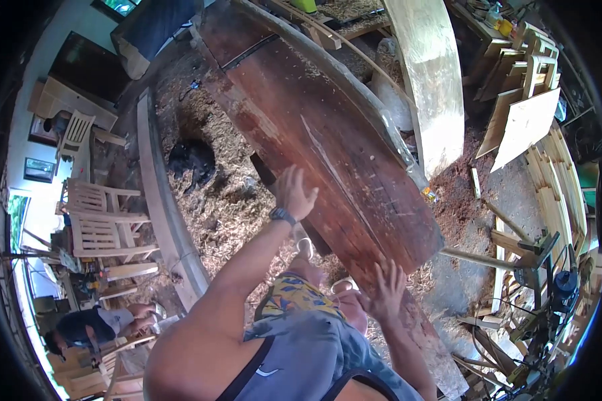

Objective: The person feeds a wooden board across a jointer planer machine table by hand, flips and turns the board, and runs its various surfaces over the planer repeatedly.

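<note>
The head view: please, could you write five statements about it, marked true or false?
1. The left hand is at the reddish-brown board. True.
2. The right hand is closed into a fist. False: it is open.
3. The dark wristband is on the right arm. False: it is on the left arm.
4. Wood shavings lie beside the board. True.
5. Another person shows at the lower right. False: at the lower left.

Counted two bare hands, left (295, 195) and right (386, 294). Recorded one wristwatch (283, 215), two pale shoes (304, 242), one wide red-brown slab (281, 93), one broad pale slab (436, 87), one black bundle (192, 160) and one co-worker (100, 326) at lower left. Found at least two slatted chairs (107, 215). Could not total the overlapping boards (556, 177) at right.
</note>
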A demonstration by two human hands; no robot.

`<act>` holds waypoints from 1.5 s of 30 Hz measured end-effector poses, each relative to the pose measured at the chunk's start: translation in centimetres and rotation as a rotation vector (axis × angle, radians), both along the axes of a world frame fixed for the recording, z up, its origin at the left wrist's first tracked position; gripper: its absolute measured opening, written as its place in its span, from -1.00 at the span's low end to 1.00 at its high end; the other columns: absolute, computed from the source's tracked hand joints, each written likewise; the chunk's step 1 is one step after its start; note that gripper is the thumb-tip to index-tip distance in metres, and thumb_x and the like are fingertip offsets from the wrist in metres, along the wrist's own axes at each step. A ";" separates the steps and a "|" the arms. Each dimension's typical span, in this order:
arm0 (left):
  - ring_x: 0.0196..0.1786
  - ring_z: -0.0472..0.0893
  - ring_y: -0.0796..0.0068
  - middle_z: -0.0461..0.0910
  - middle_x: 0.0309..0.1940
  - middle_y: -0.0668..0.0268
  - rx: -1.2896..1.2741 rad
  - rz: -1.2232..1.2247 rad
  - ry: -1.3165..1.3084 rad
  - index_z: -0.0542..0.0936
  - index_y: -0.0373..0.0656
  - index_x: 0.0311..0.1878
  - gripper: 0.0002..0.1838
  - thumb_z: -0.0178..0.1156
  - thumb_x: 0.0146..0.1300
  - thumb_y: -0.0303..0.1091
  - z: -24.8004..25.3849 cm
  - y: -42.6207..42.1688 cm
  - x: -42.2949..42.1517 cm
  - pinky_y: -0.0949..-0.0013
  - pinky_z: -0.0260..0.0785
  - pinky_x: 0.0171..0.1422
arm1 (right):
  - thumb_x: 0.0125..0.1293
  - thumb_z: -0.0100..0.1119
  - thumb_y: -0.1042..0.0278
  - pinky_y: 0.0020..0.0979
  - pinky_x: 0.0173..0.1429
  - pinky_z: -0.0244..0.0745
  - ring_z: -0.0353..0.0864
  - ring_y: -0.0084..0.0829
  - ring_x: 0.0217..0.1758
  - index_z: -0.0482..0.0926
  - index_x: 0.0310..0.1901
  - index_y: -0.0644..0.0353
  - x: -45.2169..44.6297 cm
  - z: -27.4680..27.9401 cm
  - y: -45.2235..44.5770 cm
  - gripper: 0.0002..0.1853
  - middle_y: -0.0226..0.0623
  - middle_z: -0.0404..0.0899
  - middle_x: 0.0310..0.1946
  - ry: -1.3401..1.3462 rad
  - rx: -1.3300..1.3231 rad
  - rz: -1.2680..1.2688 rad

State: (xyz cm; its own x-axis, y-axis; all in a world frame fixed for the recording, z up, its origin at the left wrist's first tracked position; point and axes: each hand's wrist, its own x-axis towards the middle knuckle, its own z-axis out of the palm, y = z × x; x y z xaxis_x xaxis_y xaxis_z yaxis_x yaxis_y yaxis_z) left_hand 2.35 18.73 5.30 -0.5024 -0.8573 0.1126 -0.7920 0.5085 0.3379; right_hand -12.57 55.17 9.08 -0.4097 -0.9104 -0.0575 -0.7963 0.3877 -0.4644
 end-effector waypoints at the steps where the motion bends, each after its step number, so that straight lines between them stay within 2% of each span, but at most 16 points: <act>1: 0.68 0.08 -0.10 0.19 0.63 -0.02 0.001 -0.099 -0.108 0.39 -0.14 0.52 -0.21 0.28 0.37 0.14 0.5 -1.6 -0.2 -0.26 -0.11 0.72 | -0.04 0.59 -0.11 0.29 0.44 0.22 0.20 0.29 0.51 0.35 0.54 -0.12 1.0 0.0 -3.4 0.05 0.10 0.19 0.55 0.066 0.027 0.025; 2: 0.69 0.07 -0.11 0.17 0.64 0.00 0.001 -0.154 -0.125 0.41 -0.11 0.51 -0.21 0.26 0.37 0.18 0.1 -3.0 -0.2 -0.32 -0.16 0.71 | -0.07 0.60 -0.13 0.29 0.44 0.21 0.16 0.29 0.53 0.33 0.56 -0.18 1.8 -0.2 -6.0 0.08 0.09 0.16 0.57 0.129 0.053 0.050; 4: 0.71 0.03 -0.13 0.14 0.66 0.03 -0.002 -0.262 -0.159 0.46 -0.06 0.49 -0.22 0.21 0.38 0.26 -0.5 -5.7 -0.7 -0.45 -0.26 0.69 | -0.13 0.61 -0.13 0.29 0.43 0.22 0.18 0.29 0.52 0.36 0.54 -0.22 2.2 -0.8 -10.0 0.09 0.08 0.13 0.59 0.046 0.125 0.069; 5: 0.73 -0.04 -0.11 0.09 0.69 0.08 0.056 -0.250 -0.208 0.49 0.05 0.49 -0.26 0.12 0.41 0.31 -0.4 -6.6 -0.8 -0.47 -0.33 0.70 | -0.16 0.62 -0.13 0.29 0.42 0.22 0.18 0.29 0.51 0.38 0.54 -0.24 1.9 -1.1 -11.9 0.10 0.08 0.11 0.60 0.005 0.164 0.078; 8: 0.73 -0.06 -0.10 0.10 0.68 0.08 0.180 -0.260 -0.261 0.56 0.05 0.43 -0.31 0.10 0.42 0.30 0.9 -7.4 -1.0 -0.48 -0.34 0.70 | -0.21 0.63 -0.09 0.26 0.41 0.23 0.21 0.26 0.48 0.44 0.50 -0.24 2.0 -2.3 -12.2 0.08 0.10 0.08 0.61 0.025 0.173 0.098; 9: 0.74 -0.04 -0.09 0.13 0.67 0.09 0.159 -0.265 -0.209 0.60 0.04 0.39 -0.32 0.10 0.42 0.30 0.1 -7.6 -0.7 -0.50 -0.33 0.69 | -0.28 0.59 0.00 0.26 0.39 0.24 0.27 0.25 0.43 0.53 0.43 -0.21 2.2 -2.0 -12.5 0.03 0.16 0.14 0.58 0.023 0.147 0.082; 13: 0.71 0.04 -0.07 0.26 0.61 0.07 0.127 -0.290 -0.095 0.66 0.00 0.29 -0.42 0.18 0.39 0.18 -1.2 -10.2 -1.1 -0.52 -0.32 0.68 | -0.35 0.52 0.12 0.22 0.36 0.28 0.37 0.25 0.35 0.63 0.33 -0.21 2.4 -2.5 -15.0 -0.05 0.18 0.27 0.52 0.057 0.074 0.053; 16: 0.71 0.07 -0.05 0.26 0.60 0.05 0.111 -0.286 -0.049 0.67 -0.03 0.27 -0.46 0.15 0.43 0.12 -1.8 -14.6 -2.1 -0.51 -0.31 0.68 | -0.34 0.54 0.10 0.18 0.36 0.29 0.37 0.22 0.35 0.63 0.34 -0.23 2.7 -2.8 -18.9 -0.04 0.18 0.25 0.53 0.102 0.079 0.023; 17: 0.70 0.08 -0.05 0.21 0.63 0.01 0.170 -0.304 -0.143 0.58 -0.05 0.39 -0.40 0.09 0.48 0.12 -1.0 -16.4 -2.5 -0.41 -0.30 0.71 | -0.34 0.55 0.10 0.17 0.37 0.29 0.36 0.21 0.37 0.62 0.35 -0.25 2.7 -2.8 -20.3 -0.04 0.16 0.25 0.54 0.102 0.083 0.015; 20: 0.71 0.02 -0.09 0.11 0.65 -0.06 0.051 -0.141 -0.028 0.41 -0.14 0.51 -0.27 0.09 0.48 0.18 -2.7 -20.8 -3.5 -0.35 -0.22 0.72 | -0.33 0.56 0.12 0.19 0.39 0.28 0.34 0.23 0.39 0.62 0.36 -0.25 3.1 -2.1 -24.4 -0.03 0.14 0.24 0.55 0.031 0.113 -0.025; 21: 0.71 0.01 -0.10 0.05 0.67 -0.12 0.017 -0.051 -0.091 0.21 -0.27 0.61 -0.11 0.10 0.48 0.22 -2.7 -21.9 -4.1 -0.21 -0.21 0.76 | -0.30 0.55 0.12 0.20 0.40 0.28 0.34 0.24 0.39 0.61 0.38 -0.28 3.3 -1.9 -25.6 -0.04 0.13 0.21 0.57 0.022 0.120 -0.038; 24: 0.72 0.00 -0.08 0.03 0.67 -0.11 0.004 0.057 -0.059 0.16 -0.32 0.62 -0.06 0.10 0.47 0.24 -3.0 -24.7 -4.3 -0.15 -0.20 0.77 | -0.28 0.53 0.12 0.22 0.42 0.26 0.32 0.25 0.40 0.61 0.38 -0.31 3.7 -2.4 -28.0 -0.05 0.12 0.17 0.60 0.035 0.113 -0.043; 31: 0.69 0.07 -0.12 0.12 0.64 -0.14 -0.014 -0.009 -0.002 0.21 -0.35 0.58 -0.06 0.24 0.39 0.18 -4.1 -27.0 -3.1 -0.16 -0.16 0.76 | -0.08 0.52 0.03 0.32 0.44 0.19 0.23 0.29 0.47 0.61 0.36 -0.33 3.7 -2.2 -29.8 -0.19 0.11 0.13 0.61 -0.046 0.176 -0.065; 37: 0.68 0.08 -0.18 0.13 0.62 -0.17 -0.037 -0.055 -0.009 0.21 -0.35 0.57 -0.03 0.33 0.32 0.14 -4.0 -27.1 -2.9 -0.21 -0.13 0.74 | 0.08 0.47 -0.31 0.35 0.47 0.11 0.20 0.28 0.48 0.61 0.36 -0.33 3.5 -1.9 -30.2 -0.23 0.10 0.13 0.60 -0.076 0.216 -0.059; 40: 0.68 0.08 -0.18 0.13 0.62 -0.16 -0.049 -0.065 -0.016 0.21 -0.34 0.57 -0.04 0.33 0.33 0.13 -4.1 -27.6 -2.7 -0.21 -0.13 0.74 | 0.07 0.45 -0.39 0.37 0.47 0.09 0.18 0.28 0.49 0.60 0.37 -0.33 3.6 -1.7 -30.7 -0.20 0.08 0.11 0.61 -0.091 0.219 -0.073; 45: 0.68 0.08 -0.17 0.15 0.62 -0.11 -0.055 -0.060 -0.006 0.19 -0.27 0.59 -0.06 0.31 0.36 0.13 -4.4 -30.6 -2.8 -0.22 -0.14 0.74 | 0.04 0.49 -0.25 0.36 0.46 0.11 0.19 0.29 0.48 0.59 0.38 -0.34 3.9 -1.8 -33.3 -0.21 0.08 0.10 0.62 -0.130 0.202 -0.068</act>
